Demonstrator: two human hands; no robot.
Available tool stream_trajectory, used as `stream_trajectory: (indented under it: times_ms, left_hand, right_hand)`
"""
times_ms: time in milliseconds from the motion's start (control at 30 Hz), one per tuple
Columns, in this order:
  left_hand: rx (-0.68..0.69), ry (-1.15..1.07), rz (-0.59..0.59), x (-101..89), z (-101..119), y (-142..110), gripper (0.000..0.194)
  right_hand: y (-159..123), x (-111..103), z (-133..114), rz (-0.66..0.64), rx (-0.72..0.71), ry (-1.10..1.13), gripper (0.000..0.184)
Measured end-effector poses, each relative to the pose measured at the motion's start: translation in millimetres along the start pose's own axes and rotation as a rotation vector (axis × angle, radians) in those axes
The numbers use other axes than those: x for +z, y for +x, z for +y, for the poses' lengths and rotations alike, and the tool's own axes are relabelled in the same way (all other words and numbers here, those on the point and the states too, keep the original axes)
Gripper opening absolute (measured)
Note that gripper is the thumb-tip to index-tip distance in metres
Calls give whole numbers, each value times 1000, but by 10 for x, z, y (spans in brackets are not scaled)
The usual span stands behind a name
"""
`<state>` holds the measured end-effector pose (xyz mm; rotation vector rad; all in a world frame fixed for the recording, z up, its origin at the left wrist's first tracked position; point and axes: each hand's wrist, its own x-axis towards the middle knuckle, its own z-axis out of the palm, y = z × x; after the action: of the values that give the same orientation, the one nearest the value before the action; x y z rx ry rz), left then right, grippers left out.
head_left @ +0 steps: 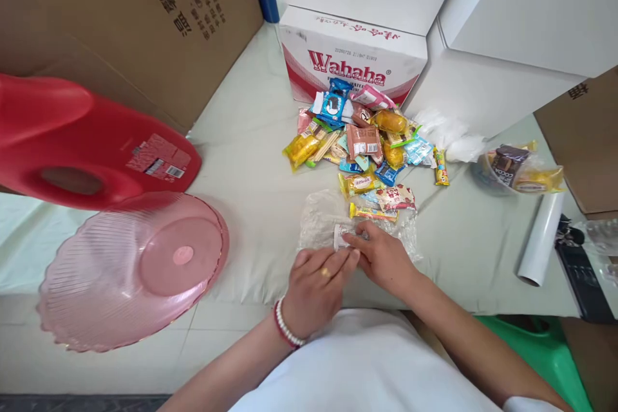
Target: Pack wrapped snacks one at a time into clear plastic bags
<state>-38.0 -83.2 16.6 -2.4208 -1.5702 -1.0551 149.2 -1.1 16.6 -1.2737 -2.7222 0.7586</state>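
White cloth shirt [371, 367] spans six o'clock from left hand [316, 286] and right hand [386, 259], at crinkly clear plastic [313, 219], grips impossible to tell, glossy packets [363, 140] at twelve, scalloped bowl [111, 270] at nine.

I seem to be in a home or storeroom: cartons [145, 26] crowd my cloth-covered table [255, 141], with tiled floor [159, 354] below.

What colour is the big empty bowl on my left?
The bowl is see-through pink, seen best in the head view.
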Motion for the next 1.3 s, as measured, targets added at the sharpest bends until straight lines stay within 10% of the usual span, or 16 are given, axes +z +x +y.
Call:
stream_trajectory:
  times_ms: [200, 400, 500, 667, 1033, 1200, 1300]
  left_hand:
    - [-113, 35, -203, 436, -18, 46, 27]
    - [-138, 54, -281, 427, -2, 83, 23]
    - [-148, 50, -307, 417, 1, 100, 25]
    - [-210, 86, -322, 435, 23, 80, 28]
    - [-263, -111, -134, 410, -98, -92, 15]
    - [-606, -196, 4, 340, -404, -40, 44]
    - [-523, -328, -119, 271, -552, 84, 48]
  right_hand:
    - [248, -413, 202, 50, 65, 78, 31]
    - [689, -589, 238, -82, 310, -275, 43]
    - [737, -601, 292, -116, 201, -235, 13]
    - [474, -700, 245, 41, -165, -242, 15]
    - [-308, 37, 104, -29, -249, -374, 47]
    - [-310, 44, 49, -44, -245, -345, 68]
    - [-313, 20, 10, -44, -217, -340, 70]
